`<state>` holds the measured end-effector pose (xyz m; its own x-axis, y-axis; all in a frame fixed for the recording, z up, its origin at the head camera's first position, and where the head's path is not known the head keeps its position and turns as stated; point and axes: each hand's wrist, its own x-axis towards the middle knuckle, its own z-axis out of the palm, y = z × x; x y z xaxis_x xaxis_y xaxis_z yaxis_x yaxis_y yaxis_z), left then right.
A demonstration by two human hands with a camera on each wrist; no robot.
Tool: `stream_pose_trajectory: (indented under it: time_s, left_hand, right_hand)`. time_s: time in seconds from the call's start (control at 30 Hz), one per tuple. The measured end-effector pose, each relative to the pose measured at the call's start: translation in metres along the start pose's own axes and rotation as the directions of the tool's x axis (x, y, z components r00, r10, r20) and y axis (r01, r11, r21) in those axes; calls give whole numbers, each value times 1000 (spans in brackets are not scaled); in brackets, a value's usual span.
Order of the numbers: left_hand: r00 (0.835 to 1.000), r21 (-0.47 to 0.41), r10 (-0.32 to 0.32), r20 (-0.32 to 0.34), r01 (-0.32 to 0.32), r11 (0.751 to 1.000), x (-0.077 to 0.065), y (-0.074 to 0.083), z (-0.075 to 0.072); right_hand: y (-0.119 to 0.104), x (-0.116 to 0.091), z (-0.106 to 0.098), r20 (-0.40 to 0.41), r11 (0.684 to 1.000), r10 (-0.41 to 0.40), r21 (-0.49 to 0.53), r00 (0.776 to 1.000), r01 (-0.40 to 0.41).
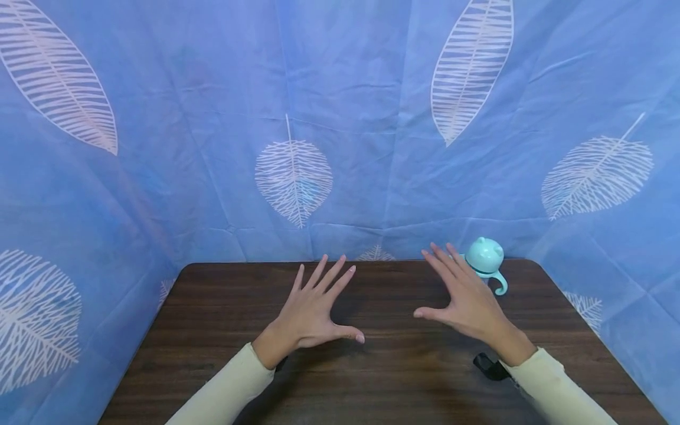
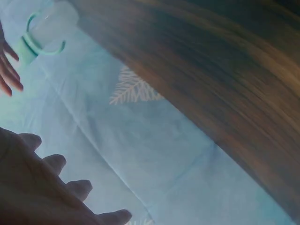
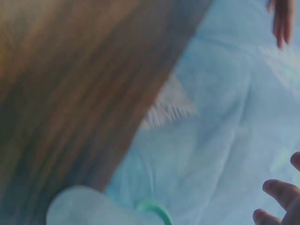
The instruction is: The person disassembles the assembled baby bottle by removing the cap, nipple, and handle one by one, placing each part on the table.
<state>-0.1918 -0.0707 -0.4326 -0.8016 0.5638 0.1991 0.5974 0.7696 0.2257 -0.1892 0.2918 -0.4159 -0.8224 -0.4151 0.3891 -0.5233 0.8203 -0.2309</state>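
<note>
A baby bottle [image 1: 484,255] with a mint-green domed cap and curved side handles stands at the table's far right; its lower part hides behind my right hand [image 1: 470,304]. The left wrist view shows its translucent body [image 2: 55,22], and part of it appears low in the right wrist view [image 3: 82,208]. That right hand is held up with fingers straight and thumb out, nearest to the bottle; whether they touch, I cannot tell. My left hand [image 1: 316,310] hovers over the middle of the table, fingers spread, holding nothing.
The dark wood-grain table [image 1: 372,389] has rounded far corners. Blue cloth [image 1: 361,177] with white leaf prints hangs behind it and along both sides. A black wrist-worn piece [image 1: 490,367] sits under the right wrist.
</note>
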Motion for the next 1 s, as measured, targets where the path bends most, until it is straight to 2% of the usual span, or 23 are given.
stream_pose_trajectory:
  time_s: [0.13,0.2,0.27,0.33,0.4,0.47,0.5,0.63,0.77,0.9,1.0]
  left_hand:
    - [999,-161,-37,-21,33,986,4,0,-3]
    - [998,-287,-59,-37,46,957,6,-2,-5]
    - [995,-435,-85,-46,57,899,7,-5,-6]
    - [992,-576,-115,-45,68,815,8,-9,-7]
    - [988,-668,-146,-42,81,739,8,-14,-6]
    - [983,-721,-175,-46,88,687,9,-18,-6]
    - [981,-735,-188,-51,91,672,9,-20,-6]
    - [970,-768,-231,-69,97,633,9,-25,-3]
    - [963,-788,-261,-68,109,606,8,-28,1]
    - [962,-794,-263,-67,108,599,8,-26,4]
    - [966,-792,-251,-64,104,602,9,-24,7]
  right_hand:
    - [12,0,-21,-73,995,74,71,995,-69]
    - [19,-1,-29,-107,990,107,106,988,-96]
    - [27,-2,-36,-139,981,148,148,979,-128]
    - [36,-5,-40,-183,969,180,199,966,-143]
    - [43,-7,-44,-222,954,229,242,948,-174]
    - [51,-11,-47,-241,937,282,275,929,-214]
    - [54,-12,-49,-243,927,311,290,919,-237]
    - [68,-19,-48,-203,879,420,332,884,-342]
    - [81,-24,-40,-131,831,490,367,862,-417]
    - [90,-25,-27,-23,777,545,391,838,-494]
    - [95,-25,-20,35,745,573,394,819,-538]
